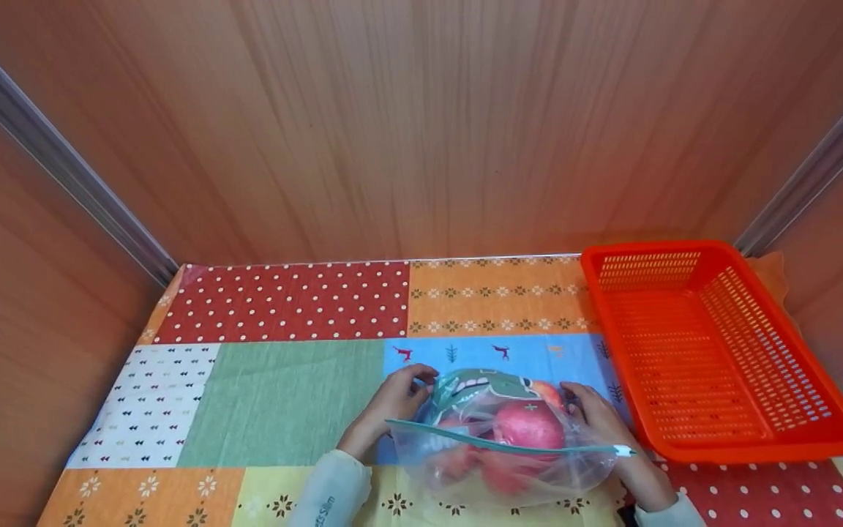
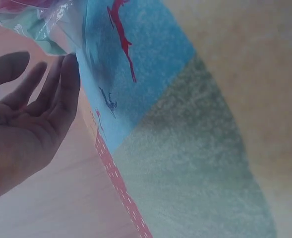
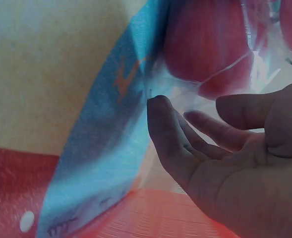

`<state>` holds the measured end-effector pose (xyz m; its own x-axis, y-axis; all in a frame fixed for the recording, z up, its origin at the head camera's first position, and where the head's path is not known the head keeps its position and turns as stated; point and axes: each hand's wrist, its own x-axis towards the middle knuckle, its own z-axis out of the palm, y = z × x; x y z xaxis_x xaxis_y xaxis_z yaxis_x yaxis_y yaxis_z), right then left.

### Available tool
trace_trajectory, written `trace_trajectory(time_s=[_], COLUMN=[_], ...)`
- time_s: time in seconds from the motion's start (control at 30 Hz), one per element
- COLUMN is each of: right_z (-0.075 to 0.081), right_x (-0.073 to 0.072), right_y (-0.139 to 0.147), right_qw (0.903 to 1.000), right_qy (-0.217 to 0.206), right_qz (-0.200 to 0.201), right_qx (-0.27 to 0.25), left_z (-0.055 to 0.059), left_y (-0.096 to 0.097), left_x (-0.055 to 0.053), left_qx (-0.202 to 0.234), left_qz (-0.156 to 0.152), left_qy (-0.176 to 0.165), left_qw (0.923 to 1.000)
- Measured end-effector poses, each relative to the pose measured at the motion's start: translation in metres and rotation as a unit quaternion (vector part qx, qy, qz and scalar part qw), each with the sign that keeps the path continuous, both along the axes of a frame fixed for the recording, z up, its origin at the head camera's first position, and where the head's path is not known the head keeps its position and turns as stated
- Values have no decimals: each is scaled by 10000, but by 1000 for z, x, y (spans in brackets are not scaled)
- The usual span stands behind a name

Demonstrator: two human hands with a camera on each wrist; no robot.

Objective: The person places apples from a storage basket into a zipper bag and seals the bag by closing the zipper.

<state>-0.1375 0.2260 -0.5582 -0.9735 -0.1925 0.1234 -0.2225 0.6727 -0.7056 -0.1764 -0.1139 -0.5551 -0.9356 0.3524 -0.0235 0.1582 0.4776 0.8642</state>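
Note:
A clear zip bag with a green zip strip and a white slider lies on the patchwork cloth. Inside are several round red fruits; their exact kind is unclear through the plastic. My left hand is at the bag's left side, fingers loosely bent; in the left wrist view they come up close to the plastic, with nothing gripped. On the other side, my right hand has its fingers loosely bent beside the bag. The right wrist view shows a gap between thumb and fingers, red fruit just beyond.
An orange-red plastic basket with slotted walls stands to the right of the bag. The patchwork cloth covers the table. A wood-grain panel rises behind, with more panels at both sides.

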Motion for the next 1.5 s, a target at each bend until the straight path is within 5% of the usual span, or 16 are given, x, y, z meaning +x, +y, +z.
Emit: trace_trajectory(time_s=[0.2, 0.47, 0.77, 0.87, 1.17, 1.5], right_z=[-3, 3, 13, 20, 37, 48], right_x=[-9, -12, -26, -34, -58, -82], right_y=[-1, -5, -9, -13, -25, -31], right_qw=[9989, 9933, 9952, 9926, 9882, 9858], right_qy=[-318, -828, -87, -130, 209, 1], right_qz=[-197, -801, -973, -1194, -1515, -1681], right_qx=[-275, -82, 61, 182, 47, 54], left_z=[-5, -10, -6, -4, 8, 20], left_y=[3, 2, -1, -2, -6, -6], left_x=[-7, -13, -22, -28, -43, -54], left_qx=[-203, -431, -455, -460, -287, -227], left_qz=[-168, 200, 538, 777, 1384, 1764], left_qy=[1, 159, 629, 768, 655, 554], left_qw=[9997, 9987, 9955, 9930, 9878, 9825])
